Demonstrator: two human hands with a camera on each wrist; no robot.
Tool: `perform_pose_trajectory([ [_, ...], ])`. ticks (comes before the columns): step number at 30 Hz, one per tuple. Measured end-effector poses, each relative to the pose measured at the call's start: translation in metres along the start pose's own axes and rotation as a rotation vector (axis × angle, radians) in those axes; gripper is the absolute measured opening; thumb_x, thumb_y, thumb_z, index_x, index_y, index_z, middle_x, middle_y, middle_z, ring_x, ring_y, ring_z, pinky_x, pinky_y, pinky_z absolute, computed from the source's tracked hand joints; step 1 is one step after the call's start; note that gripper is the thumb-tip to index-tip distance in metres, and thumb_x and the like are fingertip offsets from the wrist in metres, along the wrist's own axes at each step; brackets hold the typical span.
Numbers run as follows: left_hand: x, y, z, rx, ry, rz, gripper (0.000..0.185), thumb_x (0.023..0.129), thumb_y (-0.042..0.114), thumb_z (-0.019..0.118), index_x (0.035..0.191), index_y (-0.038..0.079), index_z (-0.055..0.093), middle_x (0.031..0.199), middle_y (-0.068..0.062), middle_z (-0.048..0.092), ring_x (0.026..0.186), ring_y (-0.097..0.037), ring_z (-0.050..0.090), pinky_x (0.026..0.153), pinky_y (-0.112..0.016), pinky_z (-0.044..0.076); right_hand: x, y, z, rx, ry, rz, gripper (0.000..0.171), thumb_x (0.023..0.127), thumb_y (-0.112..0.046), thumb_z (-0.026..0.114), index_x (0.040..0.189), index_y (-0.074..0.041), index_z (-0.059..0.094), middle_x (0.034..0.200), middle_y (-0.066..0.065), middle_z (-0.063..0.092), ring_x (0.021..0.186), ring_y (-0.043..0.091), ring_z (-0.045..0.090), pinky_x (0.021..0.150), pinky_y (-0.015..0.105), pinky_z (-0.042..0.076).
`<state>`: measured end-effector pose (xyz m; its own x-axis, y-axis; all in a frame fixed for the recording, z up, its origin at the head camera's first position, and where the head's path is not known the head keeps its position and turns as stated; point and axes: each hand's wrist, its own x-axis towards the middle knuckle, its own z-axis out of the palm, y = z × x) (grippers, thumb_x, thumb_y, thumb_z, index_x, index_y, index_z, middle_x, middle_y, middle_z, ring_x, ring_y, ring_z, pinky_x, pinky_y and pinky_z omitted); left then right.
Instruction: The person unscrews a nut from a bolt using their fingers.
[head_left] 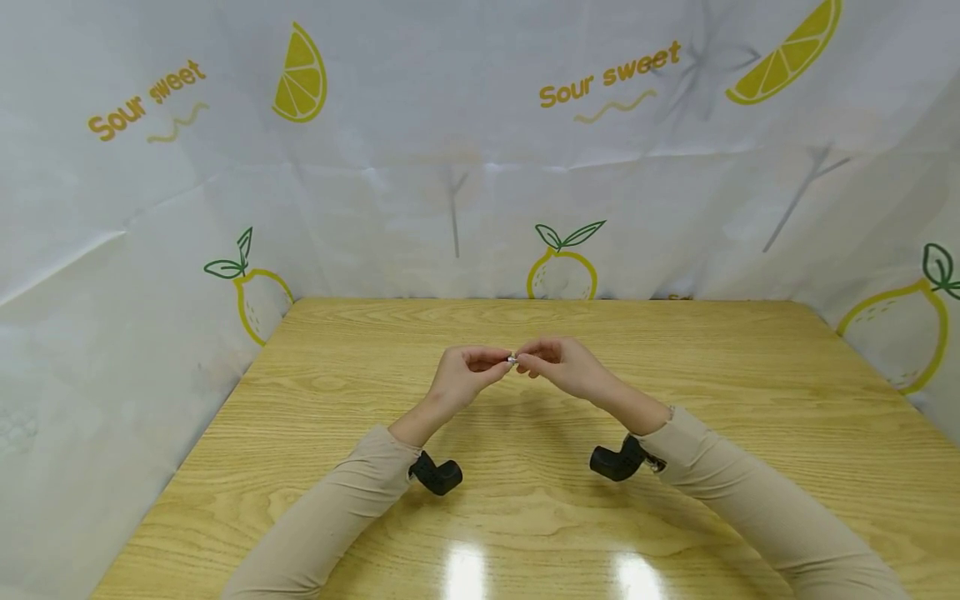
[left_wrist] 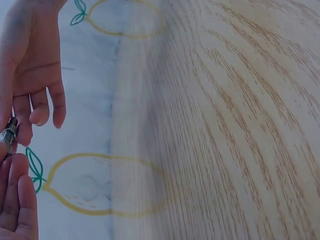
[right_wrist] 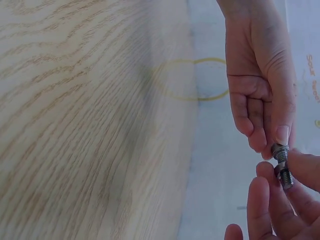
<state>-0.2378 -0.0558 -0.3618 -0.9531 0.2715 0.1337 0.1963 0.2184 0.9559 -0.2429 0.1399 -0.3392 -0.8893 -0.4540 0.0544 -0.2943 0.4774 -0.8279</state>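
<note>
While both arms are stretched out over the wooden table, the two hands meet in the middle, raised a bit off the surface. Left hand and right hand are fingertip to fingertip, and between them there's a small metal bolt, pretty tiny from the head view.

The wrist views help a lot. From the right wrist view you can see the bolt is silvery with a threaded shank, and there's a nut or head piece at one end. That hand's thumb and forefinger are pinched on the upper end, with the other fingers curled in loosely beside it. The other hand comes in from the bottom of that picture and its fingertips close around the lower, threaded end. So both hands are pinched narrow on the same little part, one at each end. I honestly can't tell whether the nut is tight on the thread.

From the left wrist view only a sliver of the bolt shows at the left edge, squeezed between fingertips.

Other stuff: beige sleeves on both arms, and a black wrist camera strapped under each wrist. White sheeting printed with lemons and "Sour sweet" wraps the back and sides of the table. Two bright light reflections sit on the near edge of the tabletop.
</note>
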Motion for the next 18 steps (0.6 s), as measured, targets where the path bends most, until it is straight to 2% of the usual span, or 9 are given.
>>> perform_pose_trajectory([
  [5, 0.0004, -0.0004, 0.0003, -0.017, 0.003, -0.016, 0.025, 0.087, 0.014, 0.067, 0.109, 0.004, 0.070, 0.110, -0.015, 0.068, 0.097, -0.022, 0.067, 0.081, -0.028, 0.056, -0.0002, 0.0009, -0.0006, 0.020, 0.006, -0.049, 0.031, 0.091, -0.016, 0.061, 0.118, 0.000, 0.056, 0.118, 0.020, 0.060, 0.103, 0.031, 0.062, 0.087, 0.039, 0.053],
  [8, 0.0002, -0.0001, 0.0003, -0.015, 0.001, -0.018, 0.025, 0.087, 0.014, 0.067, 0.109, 0.005, 0.070, 0.111, -0.015, 0.068, 0.097, -0.022, 0.067, 0.081, -0.028, 0.056, 0.0000, 0.0006, -0.0007, 0.020, -0.001, -0.047, 0.034, 0.093, -0.020, 0.058, 0.121, 0.000, 0.055, 0.116, 0.022, 0.062, 0.102, 0.033, 0.063, 0.087, 0.041, 0.053],
  [13, -0.0006, 0.0016, 0.0003, -0.009, -0.002, -0.019, 0.025, 0.087, 0.016, 0.067, 0.110, 0.005, 0.070, 0.111, -0.014, 0.068, 0.097, -0.022, 0.066, 0.082, -0.029, 0.055, -0.0002, -0.0013, -0.0005, 0.027, -0.013, 0.010, 0.036, 0.098, -0.030, 0.049, 0.116, -0.001, 0.060, 0.105, 0.020, 0.068, 0.098, 0.038, 0.061, 0.087, 0.049, 0.051],
  [18, -0.0010, 0.0019, -0.0001, -0.011, 0.002, -0.016, 0.025, 0.087, 0.015, 0.067, 0.110, 0.005, 0.069, 0.111, -0.014, 0.068, 0.097, -0.022, 0.066, 0.082, -0.028, 0.056, -0.0013, -0.0013, -0.0009, 0.017, 0.006, -0.010, 0.030, 0.095, -0.022, 0.056, 0.116, -0.002, 0.060, 0.111, 0.018, 0.065, 0.100, 0.032, 0.062, 0.086, 0.041, 0.053],
])
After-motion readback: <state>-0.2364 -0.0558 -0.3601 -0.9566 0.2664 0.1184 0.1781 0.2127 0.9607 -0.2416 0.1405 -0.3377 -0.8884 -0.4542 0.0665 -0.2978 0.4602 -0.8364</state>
